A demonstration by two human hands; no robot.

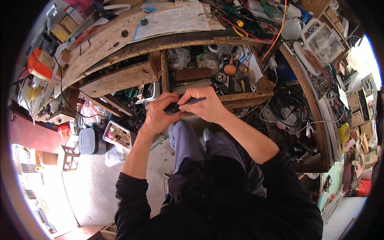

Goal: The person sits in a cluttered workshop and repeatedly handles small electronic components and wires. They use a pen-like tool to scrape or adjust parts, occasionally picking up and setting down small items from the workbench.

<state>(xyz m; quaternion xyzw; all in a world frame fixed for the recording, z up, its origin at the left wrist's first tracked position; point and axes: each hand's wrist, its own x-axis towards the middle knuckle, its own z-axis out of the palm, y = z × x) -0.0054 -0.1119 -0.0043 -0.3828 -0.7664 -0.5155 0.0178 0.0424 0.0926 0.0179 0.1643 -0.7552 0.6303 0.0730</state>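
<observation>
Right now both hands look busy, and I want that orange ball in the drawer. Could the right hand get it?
Probably yes: the ball lies uncovered in the open drawer just beyond the right hand, though its grip holds a dark tool.

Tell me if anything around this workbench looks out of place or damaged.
The open wooden drawer behind both hands is crammed with loose cables, tape rolls and tools in no order. The workbench edge is chipped and worn. More tangled cables spill beside the drawer. The dark slim tool in the hands looks intact.

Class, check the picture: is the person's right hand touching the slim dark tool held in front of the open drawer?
Touching. The head view shows the right hand with fingers wrapped over the slim dark tool, no gap between them.
</observation>
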